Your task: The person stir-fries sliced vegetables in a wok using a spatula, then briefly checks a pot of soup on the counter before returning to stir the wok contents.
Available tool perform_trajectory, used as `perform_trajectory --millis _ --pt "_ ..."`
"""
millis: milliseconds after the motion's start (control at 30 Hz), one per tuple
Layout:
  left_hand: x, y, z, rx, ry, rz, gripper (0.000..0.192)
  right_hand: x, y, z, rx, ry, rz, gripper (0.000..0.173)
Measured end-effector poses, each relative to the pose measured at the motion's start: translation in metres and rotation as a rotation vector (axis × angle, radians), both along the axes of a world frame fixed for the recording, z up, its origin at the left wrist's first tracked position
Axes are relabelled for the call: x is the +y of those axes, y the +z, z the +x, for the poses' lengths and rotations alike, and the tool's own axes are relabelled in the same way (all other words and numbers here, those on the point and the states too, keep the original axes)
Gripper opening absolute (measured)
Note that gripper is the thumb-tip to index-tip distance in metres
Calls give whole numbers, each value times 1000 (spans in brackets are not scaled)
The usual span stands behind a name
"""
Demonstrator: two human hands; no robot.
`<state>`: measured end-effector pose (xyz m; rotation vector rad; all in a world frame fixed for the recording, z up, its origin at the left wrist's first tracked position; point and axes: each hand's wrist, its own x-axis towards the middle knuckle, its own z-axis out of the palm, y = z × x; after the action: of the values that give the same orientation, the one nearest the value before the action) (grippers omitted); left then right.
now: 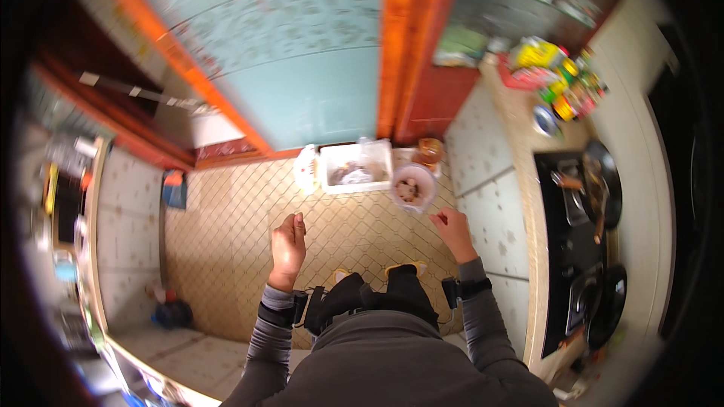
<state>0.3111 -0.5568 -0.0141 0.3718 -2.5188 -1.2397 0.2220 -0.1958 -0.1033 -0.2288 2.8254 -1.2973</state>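
Note:
My left hand (289,250) hangs over the tiled floor (243,249) at centre left, its fingers curled in and nothing seen in it. On the right, my right hand (452,230) is held out near the pale kitchen cabinets, fingers loosely bent, with no object visible between them. Just above it in view stands a round plastic bin (414,187) with brownish and pale scraps inside. A white rectangular box (355,185), holding plastic bags, sits left of the bin against the sliding door. A white plastic bag (306,169) leans at the box's left side.
A counter (517,141) along the right bears a black gas stove (557,249), two dark pans and packaged goods. An amber container (430,152) stands behind the bin. At left are a dustpan (175,189) and a cluttered counter. A frosted glass door (300,85) stands ahead.

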Motion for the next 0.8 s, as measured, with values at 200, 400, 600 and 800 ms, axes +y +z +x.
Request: perform_trajectory --millis 200,400,600,800 --pt "-110 -3 119 -46 393 -37 38 -149 4 4 85 386 -49 25" --pt "-165 -8 238 -19 819 -25 39 -291 18 9 27 725 58 18" --pt "-179 -40 304 -2 1146 25 32 -409 12 -3 31 1017 82 17" --pt "-224 -49 294 -13 1304 105 18 -504 -13 -43 -112 1242 310 27"
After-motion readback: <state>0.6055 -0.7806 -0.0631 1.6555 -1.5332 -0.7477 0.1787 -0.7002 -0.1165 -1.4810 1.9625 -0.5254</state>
